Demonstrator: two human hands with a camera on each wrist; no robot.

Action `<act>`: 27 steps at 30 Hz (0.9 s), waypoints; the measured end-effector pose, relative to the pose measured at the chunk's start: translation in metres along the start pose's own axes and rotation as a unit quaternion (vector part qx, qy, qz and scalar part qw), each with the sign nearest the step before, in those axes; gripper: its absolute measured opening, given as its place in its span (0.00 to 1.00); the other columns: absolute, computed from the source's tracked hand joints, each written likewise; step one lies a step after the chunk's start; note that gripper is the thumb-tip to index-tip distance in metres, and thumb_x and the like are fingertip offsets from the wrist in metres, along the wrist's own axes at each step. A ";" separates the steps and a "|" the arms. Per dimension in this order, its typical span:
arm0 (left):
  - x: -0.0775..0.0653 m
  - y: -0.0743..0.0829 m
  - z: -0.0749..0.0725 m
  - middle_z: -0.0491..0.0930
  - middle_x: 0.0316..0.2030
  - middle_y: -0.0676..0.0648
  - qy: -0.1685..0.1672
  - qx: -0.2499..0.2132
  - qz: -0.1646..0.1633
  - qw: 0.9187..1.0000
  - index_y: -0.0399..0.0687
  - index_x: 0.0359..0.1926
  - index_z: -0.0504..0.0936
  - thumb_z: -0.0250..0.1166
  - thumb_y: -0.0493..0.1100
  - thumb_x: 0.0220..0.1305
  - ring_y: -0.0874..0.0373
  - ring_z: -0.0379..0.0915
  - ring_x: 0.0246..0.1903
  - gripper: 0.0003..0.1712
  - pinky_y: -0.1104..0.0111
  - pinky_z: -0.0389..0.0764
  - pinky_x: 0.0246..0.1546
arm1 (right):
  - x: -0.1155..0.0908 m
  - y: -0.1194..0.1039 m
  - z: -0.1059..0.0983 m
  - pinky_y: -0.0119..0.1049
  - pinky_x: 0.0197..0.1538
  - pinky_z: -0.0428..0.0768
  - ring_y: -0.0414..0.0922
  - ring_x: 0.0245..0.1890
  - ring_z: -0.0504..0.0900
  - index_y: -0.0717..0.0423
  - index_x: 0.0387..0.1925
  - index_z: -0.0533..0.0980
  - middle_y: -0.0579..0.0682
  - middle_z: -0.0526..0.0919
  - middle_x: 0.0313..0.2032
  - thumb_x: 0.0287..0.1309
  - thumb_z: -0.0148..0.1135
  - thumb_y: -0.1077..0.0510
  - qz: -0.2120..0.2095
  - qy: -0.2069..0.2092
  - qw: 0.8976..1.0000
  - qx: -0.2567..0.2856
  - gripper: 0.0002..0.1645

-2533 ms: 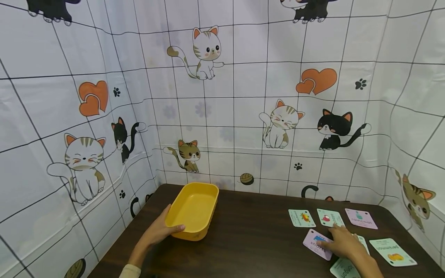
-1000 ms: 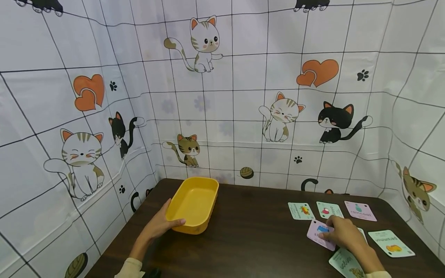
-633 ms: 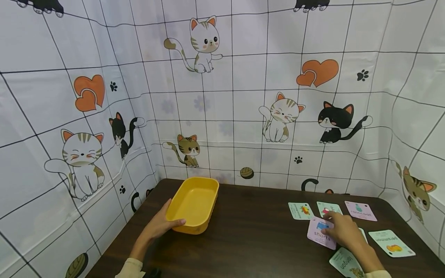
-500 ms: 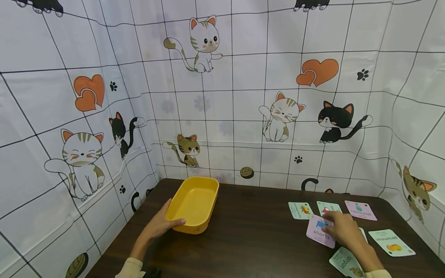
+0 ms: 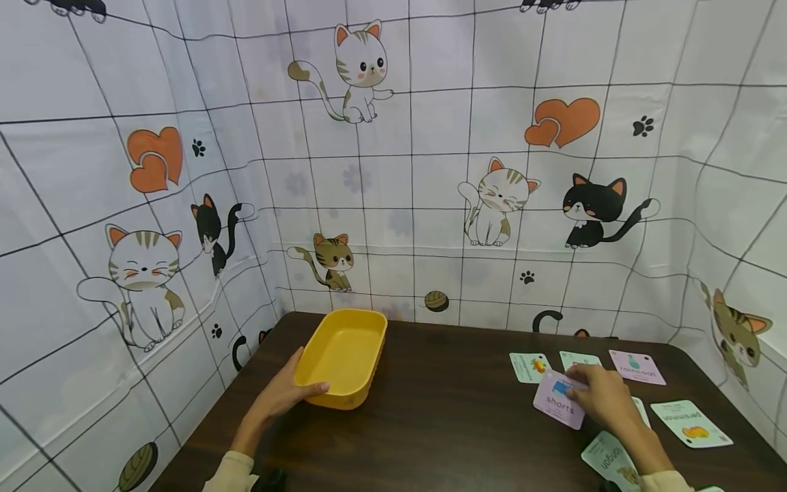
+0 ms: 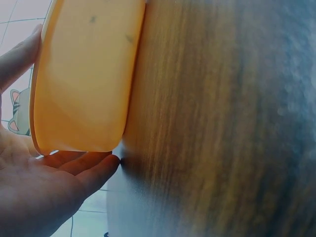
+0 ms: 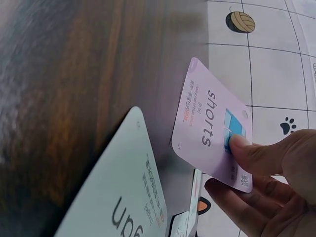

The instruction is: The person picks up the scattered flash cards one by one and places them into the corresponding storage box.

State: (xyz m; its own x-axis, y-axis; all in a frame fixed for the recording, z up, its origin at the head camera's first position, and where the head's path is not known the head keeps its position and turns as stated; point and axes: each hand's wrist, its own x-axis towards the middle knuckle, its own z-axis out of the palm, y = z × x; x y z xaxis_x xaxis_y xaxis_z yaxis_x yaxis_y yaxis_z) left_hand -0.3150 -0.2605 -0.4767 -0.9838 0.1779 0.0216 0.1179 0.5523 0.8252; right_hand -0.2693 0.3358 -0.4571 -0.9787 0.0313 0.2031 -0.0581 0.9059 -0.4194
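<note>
My right hand [image 5: 607, 398] pinches a purple card [image 5: 558, 403] printed "shorts", with blue shorts drawn on it. In the right wrist view, the thumb presses the card's face [image 7: 202, 131] and the fingers lie behind it; the card is tilted up off the table. My left hand [image 5: 284, 391] holds the near left corner of a yellow plastic basin [image 5: 352, 398], thumb over the rim and fingers along the outside. Green cards lie about the right hand: the longan card [image 5: 610, 456] below, one partly hidden under the wrist, and another [image 5: 572, 358] behind the fingers.
On the dark wooden table [image 5: 443, 403] also lie a purple raincoat card [image 5: 637, 367], a green persimmon card [image 5: 691, 424] and a green card with an orange fruit [image 5: 529, 367]. A white cat-print curtain [image 5: 412, 184] stands along the back and sides.
The right hand has taken hold of the shorts card and lifted it, tilting it and shifting it slightly left. The left hand stays on the basin. The head view has tipped down slightly.
</note>
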 end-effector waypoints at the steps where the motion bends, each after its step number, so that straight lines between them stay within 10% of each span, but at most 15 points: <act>1: 0.000 0.000 -0.001 0.77 0.60 0.39 -0.001 -0.002 0.002 1.000 0.41 0.85 0.48 0.79 0.60 0.59 0.55 0.75 0.49 0.67 0.61 0.77 0.56 | 0.000 -0.001 0.000 0.62 0.42 0.78 0.56 0.38 0.83 0.68 0.48 0.85 0.68 0.89 0.44 0.55 0.76 0.64 0.000 0.001 1.000 0.001 0.18; 14: -0.002 -0.001 -0.002 0.76 0.64 0.37 0.001 -0.011 -0.003 1.000 0.40 0.86 0.42 0.79 0.58 0.61 0.53 0.75 0.53 0.70 0.57 0.76 0.62 | 0.000 -0.010 -0.005 0.46 0.34 0.77 0.51 0.32 0.82 0.71 0.50 0.83 0.68 0.89 0.40 0.59 0.73 0.65 0.023 0.001 0.999 0.033 0.18; 27: 0.000 -0.003 0.000 0.75 0.66 0.36 0.000 -0.015 -0.007 1.000 0.41 0.87 0.41 0.79 0.58 0.61 0.51 0.75 0.54 0.71 0.57 0.75 0.62 | 0.000 -0.008 -0.005 0.56 0.38 0.80 0.57 0.37 0.84 0.70 0.49 0.83 0.69 0.88 0.40 0.59 0.74 0.64 0.022 0.000 0.999 0.038 0.18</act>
State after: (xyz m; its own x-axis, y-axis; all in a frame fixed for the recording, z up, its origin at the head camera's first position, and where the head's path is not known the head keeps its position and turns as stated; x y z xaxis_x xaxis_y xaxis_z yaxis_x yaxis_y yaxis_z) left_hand -0.3152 -0.2627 -0.4793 -0.9853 0.1709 0.0093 0.0999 0.5297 0.8423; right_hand -0.2679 0.3311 -0.4490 -0.9806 0.0705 0.1830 -0.0297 0.8689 -0.4941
